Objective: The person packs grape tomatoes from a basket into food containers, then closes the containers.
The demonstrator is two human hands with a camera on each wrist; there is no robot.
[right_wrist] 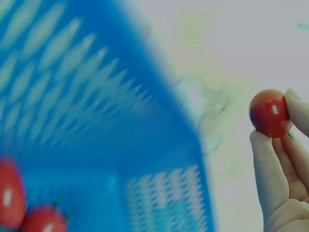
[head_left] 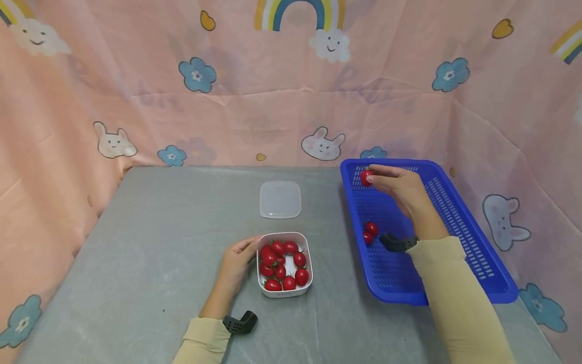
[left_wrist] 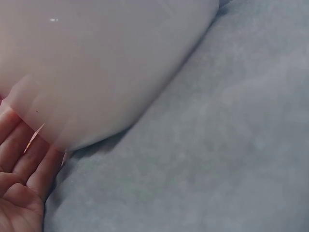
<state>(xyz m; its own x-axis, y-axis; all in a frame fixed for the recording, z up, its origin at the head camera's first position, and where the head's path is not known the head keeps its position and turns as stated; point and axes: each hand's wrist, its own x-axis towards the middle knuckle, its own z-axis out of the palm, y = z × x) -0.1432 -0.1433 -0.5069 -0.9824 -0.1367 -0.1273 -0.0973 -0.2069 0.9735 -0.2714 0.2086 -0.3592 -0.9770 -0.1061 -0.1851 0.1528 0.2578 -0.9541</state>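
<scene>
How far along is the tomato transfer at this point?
Early on. Done: the lid is off and lies on the table, and two cherry tomatoes lie in the blue basket. In hand: the right hand pinches a third tomato over the basket's far end; the left hand steadies the white container. Left: about ten tomatoes still fill the container.

pale yellow long sleeves (head_left: 454,283), black camera mounts (head_left: 240,322) strapped at both wrists.
</scene>
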